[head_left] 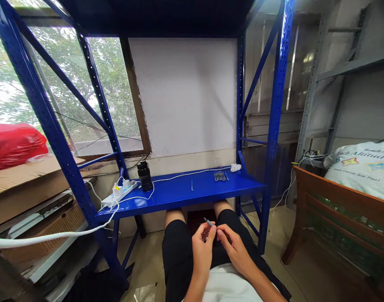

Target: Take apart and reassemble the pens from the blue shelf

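Observation:
My left hand (pixel 203 245) is closed around a slim grey pen (pixel 208 221) with a dark tip, which points up and to the left above my lap. Close beside it is my right hand (pixel 234 247), its thumb and fingers pinched together near the pen's other end. Whatever those fingertips hold is too small to make out. Beyond both hands, a single blue pen (pixel 192 186) lies on the blue shelf (pixel 173 195). Farther right on the same surface, several dark pens (pixel 221 176) lie side by side in a row.
A black bottle (pixel 144 176) stands on the shelf's left part, near a white power strip (pixel 119 195) with plugs and trailing cables. Crumpled white material (pixel 235 167) sits at the back right. Blue uprights (pixel 273 126) frame the shelf, and a wooden chair (pixel 305 201) stands to the right.

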Demonstrator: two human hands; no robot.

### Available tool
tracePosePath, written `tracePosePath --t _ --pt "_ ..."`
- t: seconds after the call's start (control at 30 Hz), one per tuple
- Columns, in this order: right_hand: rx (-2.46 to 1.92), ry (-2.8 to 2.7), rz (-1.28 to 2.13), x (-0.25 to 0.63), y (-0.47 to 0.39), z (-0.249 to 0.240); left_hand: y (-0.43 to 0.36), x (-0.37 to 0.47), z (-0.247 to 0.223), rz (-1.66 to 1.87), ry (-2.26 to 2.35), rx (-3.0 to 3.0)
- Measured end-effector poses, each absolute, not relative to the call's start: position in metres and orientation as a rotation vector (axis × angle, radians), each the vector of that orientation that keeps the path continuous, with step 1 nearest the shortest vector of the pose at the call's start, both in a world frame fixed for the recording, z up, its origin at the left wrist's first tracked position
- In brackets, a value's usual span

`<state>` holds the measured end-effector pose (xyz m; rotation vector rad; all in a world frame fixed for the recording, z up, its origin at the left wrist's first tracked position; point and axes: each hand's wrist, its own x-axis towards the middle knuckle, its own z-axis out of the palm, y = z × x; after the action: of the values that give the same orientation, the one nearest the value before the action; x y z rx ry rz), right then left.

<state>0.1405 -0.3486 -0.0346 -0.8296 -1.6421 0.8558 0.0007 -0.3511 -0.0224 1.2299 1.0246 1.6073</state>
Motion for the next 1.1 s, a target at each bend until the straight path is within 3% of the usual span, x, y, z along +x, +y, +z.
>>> tracePosePath --t 1.1 --pt "-0.889 -1.619 0.857 0.1386 -0.3497 -0.0369 -0.3545 -0.002 -0.0196 1.647 1.024 1.183"
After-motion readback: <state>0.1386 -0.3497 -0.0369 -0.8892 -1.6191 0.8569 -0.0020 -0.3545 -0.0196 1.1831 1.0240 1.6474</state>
